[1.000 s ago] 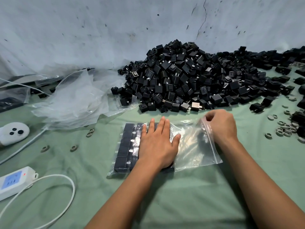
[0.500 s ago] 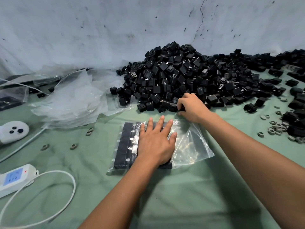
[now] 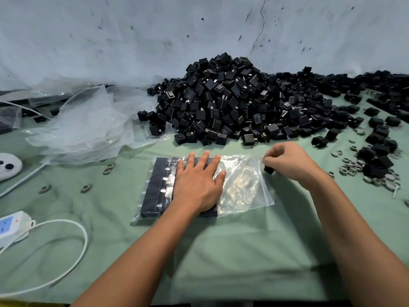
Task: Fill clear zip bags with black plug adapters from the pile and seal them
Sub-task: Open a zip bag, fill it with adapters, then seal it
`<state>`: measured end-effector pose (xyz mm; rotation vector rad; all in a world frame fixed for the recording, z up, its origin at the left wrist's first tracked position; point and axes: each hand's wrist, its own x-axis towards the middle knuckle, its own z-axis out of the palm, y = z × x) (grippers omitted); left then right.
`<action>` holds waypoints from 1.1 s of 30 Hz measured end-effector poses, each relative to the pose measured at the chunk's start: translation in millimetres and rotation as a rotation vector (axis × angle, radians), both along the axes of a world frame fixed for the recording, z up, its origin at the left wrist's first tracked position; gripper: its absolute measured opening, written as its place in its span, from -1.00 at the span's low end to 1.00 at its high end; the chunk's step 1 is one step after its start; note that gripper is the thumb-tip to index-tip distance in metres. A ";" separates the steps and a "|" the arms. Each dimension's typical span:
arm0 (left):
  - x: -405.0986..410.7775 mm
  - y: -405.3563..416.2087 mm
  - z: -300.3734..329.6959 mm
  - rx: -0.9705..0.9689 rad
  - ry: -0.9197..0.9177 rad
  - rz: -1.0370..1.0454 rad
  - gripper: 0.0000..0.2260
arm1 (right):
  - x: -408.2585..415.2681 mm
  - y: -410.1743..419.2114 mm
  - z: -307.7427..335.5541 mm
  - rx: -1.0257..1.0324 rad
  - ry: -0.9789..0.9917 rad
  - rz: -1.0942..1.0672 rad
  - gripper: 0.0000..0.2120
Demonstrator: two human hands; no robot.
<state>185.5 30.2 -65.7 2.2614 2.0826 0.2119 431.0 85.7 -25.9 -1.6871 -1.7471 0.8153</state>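
Two hands working: left hand [image 3: 197, 185] flat, fingers straight, pinning adapter rows inside zip bag [image 3: 243, 187] on green surface [image 3: 221, 251]. Right hand [image 3: 290, 165] pinches one adapter [image 3: 269, 169] at bag mouth. Film looks limp, slippery; adapters rigid, light—grip the body.

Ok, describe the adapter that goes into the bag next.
Start at the big pile of black adapters by the wall. Come forward to the zip bag on the green cloth. Unlike its neighbours, this adapter is pinched in the right hand, at the bag's open end.
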 end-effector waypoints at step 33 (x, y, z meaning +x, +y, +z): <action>1.0 -0.6 0.5 0.015 -0.026 0.012 -0.46 | -47.5 -10.6 -11.1 -0.227 -0.044 0.825 -0.73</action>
